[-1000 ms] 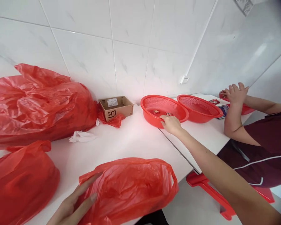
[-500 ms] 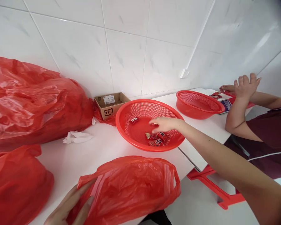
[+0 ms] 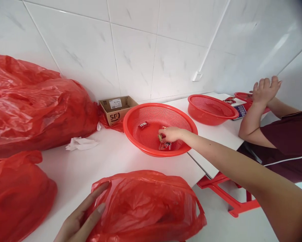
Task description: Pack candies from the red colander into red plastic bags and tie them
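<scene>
My right hand is inside the red plastic colander, closed on a small wrapped snack packet with a gold-green part showing. Just under that hand lies a red packet with dark and white print. Another small red packet rests by the colander's left inner wall. In front of the colander is a red plastic bag, its mouth spread. My left hand grips the bag's left edge between thumb and fingers; some of the fingers are hidden.
Large red bags and a smaller red bag stand on the left. Behind are a cardboard box and a white tissue. A second colander sits beside a co-worker's arm. A red stool is below the table.
My right hand has lowered in the colander and closed on a packet. My left hand and the bag have shifted slightly right, and the view has tilted a little.
</scene>
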